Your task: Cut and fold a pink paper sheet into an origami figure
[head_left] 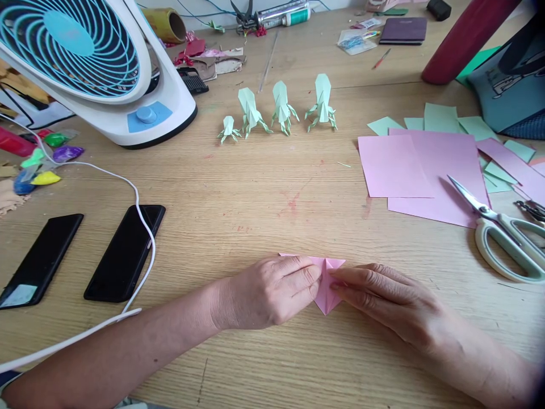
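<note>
A folded piece of pink origami paper [326, 301] lies on the wooden table near the front, its lower end coming to a point and a crease running down its middle. My left hand [279, 289] covers its left part, with the fingers closed and pressed on the paper. From the right, my right hand [387, 298] pinches the paper's right side near the centre crease. Both sets of fingertips are close together, and much of the left half is hidden beneath my left hand.
Several pale green origami figures [281, 108] stand farther back. Pink sheets [395, 167] and scissors [498, 227] lie at right. At left are a fan [170, 113], two dark phones [125, 253] and a white cable [142, 221] passing over my left forearm.
</note>
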The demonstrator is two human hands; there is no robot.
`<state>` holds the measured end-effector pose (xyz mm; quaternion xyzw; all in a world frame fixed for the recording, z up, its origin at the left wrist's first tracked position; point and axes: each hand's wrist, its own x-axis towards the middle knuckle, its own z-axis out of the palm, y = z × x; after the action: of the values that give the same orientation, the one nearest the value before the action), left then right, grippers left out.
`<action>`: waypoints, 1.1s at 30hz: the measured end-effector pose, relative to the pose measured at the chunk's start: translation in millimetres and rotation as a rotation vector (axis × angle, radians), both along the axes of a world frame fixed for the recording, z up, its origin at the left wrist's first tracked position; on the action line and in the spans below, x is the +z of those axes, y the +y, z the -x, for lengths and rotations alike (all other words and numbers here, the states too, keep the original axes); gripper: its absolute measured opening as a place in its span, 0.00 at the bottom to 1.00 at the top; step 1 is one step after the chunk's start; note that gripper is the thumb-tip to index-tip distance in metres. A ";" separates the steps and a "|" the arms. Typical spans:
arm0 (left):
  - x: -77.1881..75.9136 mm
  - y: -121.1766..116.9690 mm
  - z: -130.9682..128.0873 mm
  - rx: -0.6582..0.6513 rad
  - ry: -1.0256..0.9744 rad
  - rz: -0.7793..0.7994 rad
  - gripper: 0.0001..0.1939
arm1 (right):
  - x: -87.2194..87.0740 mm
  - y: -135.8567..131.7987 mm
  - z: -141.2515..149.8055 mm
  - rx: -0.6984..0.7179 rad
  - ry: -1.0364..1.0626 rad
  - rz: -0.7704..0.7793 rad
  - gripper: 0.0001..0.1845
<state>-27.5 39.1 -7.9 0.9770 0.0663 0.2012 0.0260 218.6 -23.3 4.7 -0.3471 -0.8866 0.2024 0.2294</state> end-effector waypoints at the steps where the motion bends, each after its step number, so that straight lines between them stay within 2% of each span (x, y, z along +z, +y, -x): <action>1: 0.3 0.0 -0.1 0.001 0.003 -0.003 0.09 | -0.2 -0.2 0.1 0.000 -0.002 -0.003 0.21; 8: 3.0 0.7 -1.9 -0.011 -0.050 -0.023 0.07 | -6.6 -3.2 -1.3 0.007 -0.025 0.041 0.21; 22: 2.6 3.9 2.9 -0.083 0.013 -0.023 0.11 | -10.0 -5.3 -4.6 0.022 -0.038 0.033 0.21; 33: 1.8 3.6 3.3 -0.082 0.004 -0.005 0.10 | -9.7 -5.1 -3.6 0.013 -0.011 0.077 0.21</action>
<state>-30.8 42.7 -6.1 0.9793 0.0260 0.1983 0.0317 222.2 -28.4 -5.0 -0.3512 -0.8815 0.2361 0.2096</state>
